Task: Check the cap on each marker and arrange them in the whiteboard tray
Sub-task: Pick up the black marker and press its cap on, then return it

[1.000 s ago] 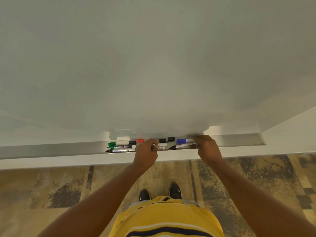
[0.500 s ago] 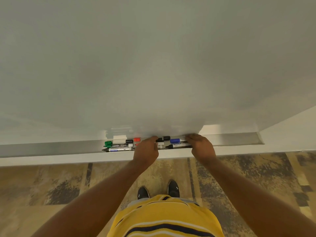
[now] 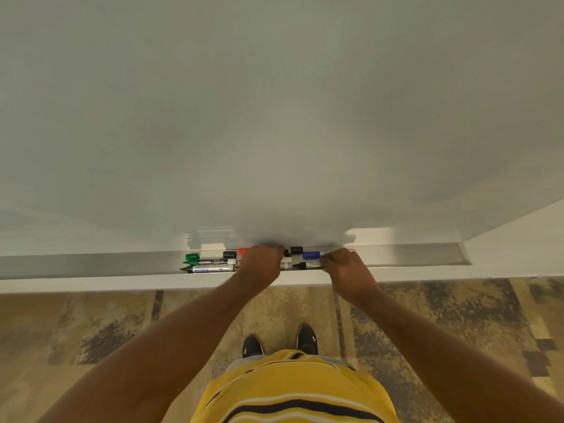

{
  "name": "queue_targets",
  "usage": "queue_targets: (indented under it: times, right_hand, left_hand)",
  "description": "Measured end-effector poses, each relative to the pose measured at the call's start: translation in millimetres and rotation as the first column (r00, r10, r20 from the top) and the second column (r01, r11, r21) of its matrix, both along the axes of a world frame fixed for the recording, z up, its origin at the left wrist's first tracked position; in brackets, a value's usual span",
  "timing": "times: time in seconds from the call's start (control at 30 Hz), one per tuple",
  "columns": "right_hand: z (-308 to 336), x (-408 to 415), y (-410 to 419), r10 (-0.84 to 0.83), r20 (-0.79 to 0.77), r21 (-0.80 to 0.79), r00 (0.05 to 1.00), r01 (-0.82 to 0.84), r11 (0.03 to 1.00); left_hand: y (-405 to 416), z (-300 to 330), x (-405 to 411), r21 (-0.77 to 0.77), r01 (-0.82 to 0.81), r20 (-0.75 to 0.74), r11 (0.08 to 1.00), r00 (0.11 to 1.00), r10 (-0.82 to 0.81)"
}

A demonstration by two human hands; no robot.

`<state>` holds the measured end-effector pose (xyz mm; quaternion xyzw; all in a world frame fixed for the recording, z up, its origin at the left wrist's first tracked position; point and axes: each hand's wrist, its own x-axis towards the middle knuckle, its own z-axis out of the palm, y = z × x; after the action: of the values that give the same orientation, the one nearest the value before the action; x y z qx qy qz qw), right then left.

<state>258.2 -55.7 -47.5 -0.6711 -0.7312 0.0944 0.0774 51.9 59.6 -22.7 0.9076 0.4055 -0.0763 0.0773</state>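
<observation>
Several markers lie in the metal whiteboard tray [image 3: 91,265]. At the left are a green-capped marker [image 3: 192,257], a black "camlin" marker [image 3: 212,262] and a blue-labelled marker [image 3: 210,269]. A red cap [image 3: 241,251] shows just left of my left hand [image 3: 262,264], which is curled over markers in the tray's middle and hides them. A black cap [image 3: 296,249], a blue-capped marker [image 3: 311,255] and a black-tipped marker [image 3: 306,265] lie between my hands. My right hand [image 3: 348,270] pinches the right ends of those two markers.
The whiteboard [image 3: 274,117] fills the upper view. The tray's right end [image 3: 457,254] stops near a wall corner. Below are a white ledge [image 3: 122,283], patterned floor and my black shoes [image 3: 306,340].
Both hands have shifted slightly left along the tray, and the markers between them moved closer together. The left group of markers has not moved.
</observation>
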Motion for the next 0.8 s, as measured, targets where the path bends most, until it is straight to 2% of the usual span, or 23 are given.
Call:
queue_targets:
  times: [0.33,0.6,0.8]
  right_hand:
    - [0.3,-4.7,0.6,-0.108,-0.064,-0.01,0.992,0.107,0.994]
    - [6.8,-6.0,-5.0,-0.186,-0.146,0.043,0.972,0.194,0.98]
    - [14.1,-3.6,-5.8,-0.215,-0.185,0.099,0.959,0.236,0.967]
  left_hand:
    - [8.5,-2.0,7.5,-0.058,0.012,-0.034,0.998,0.999,-0.014]
    - [12.5,5.8,4.8,-0.013,0.155,-0.164,0.988,0.974,-0.155]
    - [11.5,12.9,4.8,0.015,0.168,-0.109,0.986,0.98,-0.166]
